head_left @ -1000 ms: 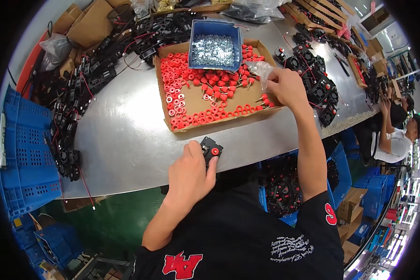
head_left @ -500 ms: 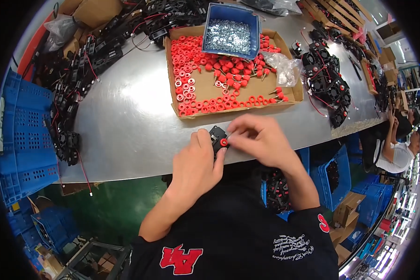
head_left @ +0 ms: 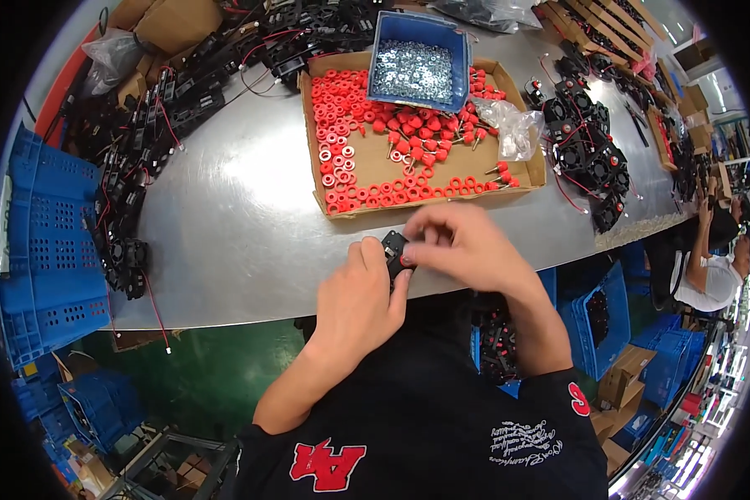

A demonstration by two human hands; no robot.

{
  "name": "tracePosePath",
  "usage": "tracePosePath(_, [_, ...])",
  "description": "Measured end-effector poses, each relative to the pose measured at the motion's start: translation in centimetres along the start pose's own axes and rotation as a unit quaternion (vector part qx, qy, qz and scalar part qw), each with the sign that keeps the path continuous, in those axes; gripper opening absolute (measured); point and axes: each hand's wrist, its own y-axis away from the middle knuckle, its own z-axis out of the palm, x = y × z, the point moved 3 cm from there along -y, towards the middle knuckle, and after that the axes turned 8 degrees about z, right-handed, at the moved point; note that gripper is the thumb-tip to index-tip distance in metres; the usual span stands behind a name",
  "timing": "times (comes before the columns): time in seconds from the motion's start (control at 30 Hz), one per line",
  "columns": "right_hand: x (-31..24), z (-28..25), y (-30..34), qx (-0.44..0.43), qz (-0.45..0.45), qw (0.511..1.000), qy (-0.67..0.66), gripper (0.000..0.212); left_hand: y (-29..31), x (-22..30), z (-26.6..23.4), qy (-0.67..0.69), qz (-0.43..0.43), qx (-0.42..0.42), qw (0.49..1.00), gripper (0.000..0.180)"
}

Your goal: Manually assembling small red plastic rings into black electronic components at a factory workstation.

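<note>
My left hand (head_left: 360, 292) is closed around a small black plastic part (head_left: 395, 247) just over the table's near edge. A round red piece (head_left: 406, 260) sits on that part, half covered by fingers. My right hand (head_left: 467, 246) is pinched, thumb and fingertips against the red piece; what lies between them is hidden and slightly blurred. Beyond both hands stands a shallow cardboard tray (head_left: 475, 190) with many red rings (head_left: 332, 125) and red knobs with metal stems (head_left: 425, 133). A blue bin (head_left: 462, 62) of small shiny metal nuts or washers (head_left: 412, 71) rests on the tray's far side.
A clear plastic bag (head_left: 518, 133) lies at the tray's right. Black fan assemblies with wires (head_left: 592, 158) are heaped to the right, more black parts (head_left: 125, 192) to the left. Blue crates (head_left: 54, 242) stand at the left edge. A co-worker (head_left: 708, 275) is at far right.
My right thumb has come over the red piece, covering more of it. The whole view has shifted slightly; my left hand keeps its hold on the black part.
</note>
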Motion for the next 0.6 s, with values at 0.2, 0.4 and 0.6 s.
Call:
tracePosePath(0.2, [-4.4,-4.9,-6.6,0.431,-0.285,0.770,0.375,0.010,0.0,0.0,0.0,-0.006,-0.008,-0.005,1.000,0.037])
tracePosePath(0.4, [-5.9,-7.3,-11.4,0.319,-0.125,0.709,0.616,0.010,0.0,0.2,-0.1,-0.008,-0.003,0.003,1.000,0.037])
tracePosePath(0.6, [-7.0,-8.4,-13.4,0.228,-0.098,0.721,0.648,0.011,0.0,0.1,0.1,-0.006,-0.010,-0.006,1.000,0.037])
